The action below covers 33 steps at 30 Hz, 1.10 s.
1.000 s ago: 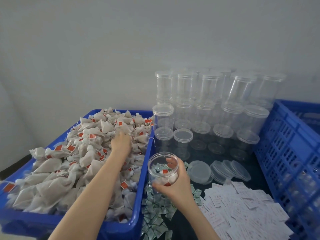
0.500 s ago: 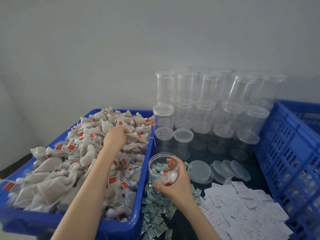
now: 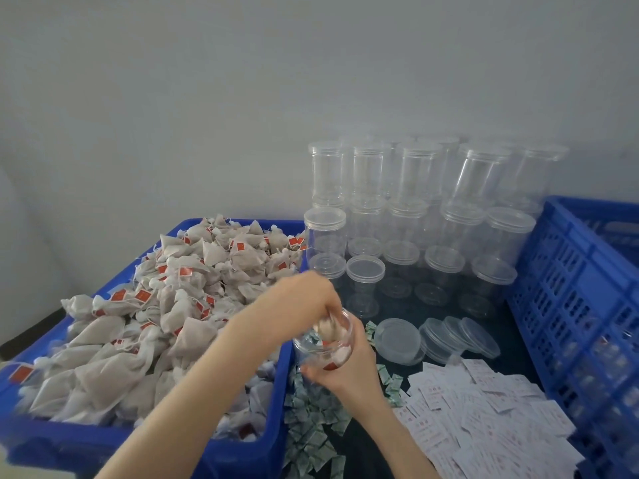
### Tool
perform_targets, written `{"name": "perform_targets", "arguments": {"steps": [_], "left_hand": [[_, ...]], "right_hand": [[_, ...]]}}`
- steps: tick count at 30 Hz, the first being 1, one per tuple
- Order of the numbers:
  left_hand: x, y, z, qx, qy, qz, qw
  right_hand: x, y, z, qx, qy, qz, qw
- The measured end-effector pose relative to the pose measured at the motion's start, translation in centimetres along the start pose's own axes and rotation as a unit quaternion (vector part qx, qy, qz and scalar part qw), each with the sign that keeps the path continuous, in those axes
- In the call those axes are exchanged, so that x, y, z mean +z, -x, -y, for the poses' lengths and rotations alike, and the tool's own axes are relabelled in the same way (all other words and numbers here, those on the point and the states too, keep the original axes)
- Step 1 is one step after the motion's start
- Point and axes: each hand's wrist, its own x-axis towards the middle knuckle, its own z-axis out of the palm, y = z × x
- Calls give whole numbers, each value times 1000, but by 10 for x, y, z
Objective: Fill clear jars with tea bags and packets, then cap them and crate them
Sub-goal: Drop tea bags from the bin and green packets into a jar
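Observation:
My right hand (image 3: 349,369) grips an open clear jar (image 3: 320,344) that holds a few tea bags, just right of the blue bin. Over the jar's mouth, my left hand (image 3: 301,299) holds tea bags (image 3: 326,328) with its fingertips pushed down into the opening. The blue bin (image 3: 273,385) at the left is heaped with pale tea bags (image 3: 166,305) that carry red tags. Small green packets (image 3: 311,423) lie under and in front of the jar.
Stacks of empty capped clear jars (image 3: 415,216) stand at the back against the wall. Loose clear lids (image 3: 446,338) lie right of the jar. White paper slips (image 3: 484,409) cover the front right. A blue slatted crate (image 3: 581,305) stands at the right edge.
My left hand has left the tea bag heap and moved right with tea bags to the mouth of the jar. The right hand still holds the jar in about the same place.

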Motion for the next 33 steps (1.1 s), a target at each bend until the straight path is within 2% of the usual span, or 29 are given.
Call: {"name": "perform_targets", "arguments": {"steps": [3, 6, 8, 12, 14, 16, 18, 19, 20, 21, 23, 24, 26, 33], "left_hand": [[26, 3, -10, 63, 17, -3, 998], [31, 1, -4, 61, 108, 25, 992], [32, -1, -1, 59, 131, 47, 989], [30, 3, 5, 71, 151, 47, 985], [24, 8, 15, 79, 222, 45, 971], [15, 16, 28, 73, 332, 16, 940], [13, 19, 47, 24, 397, -89, 913], [15, 19, 59, -27, 384, -145, 912], [18, 19, 74, -87, 329, -171, 925], [24, 19, 88, -150, 245, -149, 946], [43, 22, 108, -246, 111, -12, 963], [52, 24, 113, -269, 91, 47, 958], [67, 28, 117, -280, 96, 84, 952], [83, 33, 124, -321, 99, -52, 941]], "right_hand": [[1, 2, 1, 4, -12, -11, 1000], [-1, 4, -1, 6, -11, -7, 1000], [-2, 5, -1, 0, 3, 0, 1000], [0, 4, 4, -14, 14, -4, 1000], [1, 2, 5, -14, 19, -3, 1000], [1, 2, 6, -10, 19, 0, 1000], [0, 1, 6, -7, 20, -5, 1000], [-1, 1, 5, -4, 20, -7, 1000], [-3, 1, 4, -2, 20, -8, 1000], [-4, 1, 3, 0, 22, -8, 1000], [-6, 2, 1, 4, 26, -9, 1000], [-7, 2, 1, 6, 28, -9, 1000], [-8, 2, 0, 9, 31, -9, 999], [-6, 2, -1, 12, 51, -12, 999]]}}
